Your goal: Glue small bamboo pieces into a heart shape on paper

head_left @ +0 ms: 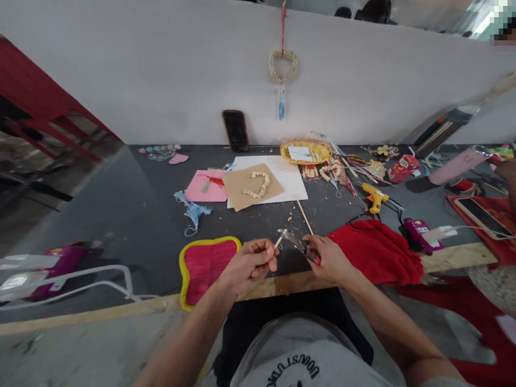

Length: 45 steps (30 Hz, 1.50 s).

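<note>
Between the thumb and fingers of my left hand (256, 259) is a short, thin pale wooden stick (279, 242). My right hand (328, 259) is closed round a pair of cutting pliers (297, 243) with red-and-dark handles. Their jaws are by the tip of the stick; whether they touch it I cannot tell. A longer thin stick (304, 216) slants up from beside my right hand; its near end is hidden. Farther back, a partial heart outline of small pale pieces (263, 188) lies on brown card (237, 199), over a white sheet (296, 188).
A yellow glue gun (375, 197) and red cloth (371, 252) lie to the right, near a purple power socket (423, 235). A yellow basket (326, 156) and a leaning phone (236, 130) are at the wall. Blue tassels (194, 210) and a yellow-edged pink mat (207, 263) are left.
</note>
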{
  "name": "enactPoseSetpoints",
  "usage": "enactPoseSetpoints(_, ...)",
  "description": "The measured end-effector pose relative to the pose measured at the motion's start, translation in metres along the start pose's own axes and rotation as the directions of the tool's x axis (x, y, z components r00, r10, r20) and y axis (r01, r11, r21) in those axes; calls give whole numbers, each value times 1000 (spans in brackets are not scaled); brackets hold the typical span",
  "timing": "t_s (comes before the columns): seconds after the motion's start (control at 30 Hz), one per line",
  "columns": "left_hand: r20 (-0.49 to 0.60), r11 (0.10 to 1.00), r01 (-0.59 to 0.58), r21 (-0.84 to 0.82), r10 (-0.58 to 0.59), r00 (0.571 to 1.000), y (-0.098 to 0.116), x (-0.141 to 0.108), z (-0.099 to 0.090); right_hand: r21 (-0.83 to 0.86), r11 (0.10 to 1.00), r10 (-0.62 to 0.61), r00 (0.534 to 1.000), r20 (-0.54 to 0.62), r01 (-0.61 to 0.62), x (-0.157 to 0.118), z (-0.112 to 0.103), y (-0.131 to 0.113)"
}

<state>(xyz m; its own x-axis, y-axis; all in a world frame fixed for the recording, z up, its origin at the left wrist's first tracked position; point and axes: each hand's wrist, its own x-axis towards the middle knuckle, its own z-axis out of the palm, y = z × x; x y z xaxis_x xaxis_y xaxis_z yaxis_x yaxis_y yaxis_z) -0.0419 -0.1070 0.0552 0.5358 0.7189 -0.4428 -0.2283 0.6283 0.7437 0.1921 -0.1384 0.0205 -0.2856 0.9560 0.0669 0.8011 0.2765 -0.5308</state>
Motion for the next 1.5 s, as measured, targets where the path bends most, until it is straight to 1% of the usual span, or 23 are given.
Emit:
enactPoseSetpoints(0.1,-25,999,-25,34,26,999,-3,1,1,-46,998,35,999,-10,-36,-1,1,0)
enactPoseSetpoints(0.17,-79,991,-96,92,103,992,-6,4,3,-72,995,64,998,-13,-65,-1,1,0)
enactPoseSetpoints(0.23,-151,968,-176,179,203,967,-9,8,5,-86,992,93,996,-17,-94,0,1,-1)
enactPoseSetpoints(0.33,-233,909,-251,334,337,912,-12,13,6,-104,988,110,993,-35,-113,3,-1,-2)
enactPoseSetpoints(0.4,-243,864,-282,418,406,881,-13,14,6,-116,988,102,994,-39,-106,4,-2,-3)
enactPoseSetpoints(0.43,-237,848,-293,441,425,873,-13,13,5,-119,988,97,995,-32,-100,4,-3,-3)
enactPoseSetpoints(0.47,-227,845,-298,444,428,875,-12,13,5,-121,988,91,996,-23,-94,4,-4,-3)
enactPoseSetpoints(0.53,-200,873,-291,391,389,899,-11,11,4,-119,990,77,997,-6,-77,4,-4,-2)
enactPoseSetpoints(0.67,-135,954,-213,210,244,960,-7,7,3,-80,996,43,999,-6,-44,2,-4,0)
enactPoseSetpoints(0.77,-99,981,-149,125,162,982,-3,5,3,-33,999,19,1000,-7,-20,1,-2,-1)
enactPoseSetpoints(0.9,-79,990,-118,81,124,989,-1,3,4,-9,999,34,999,-8,-34,0,0,-4)
enactPoseSetpoints(1.03,-86,989,-131,61,136,987,-2,3,5,-71,995,70,998,-6,-70,0,0,-3)
enactPoseSetpoints(1.13,-79,991,-129,40,131,988,-2,4,6,-67,997,34,999,-16,-35,1,0,1)
enactPoseSetpoints(1.27,-11,998,-62,22,63,998,1,2,6,-23,999,-39,999,-35,38,3,-1,6)
enactPoseSetpoints(1.37,21,1000,-17,-8,17,1000,3,1,5,-16,998,-56,998,-30,55,4,-3,6)
enactPoseSetpoints(1.5,42,1000,5,-26,-4,999,3,0,4,-20,999,-50,998,-22,50,3,-3,3)
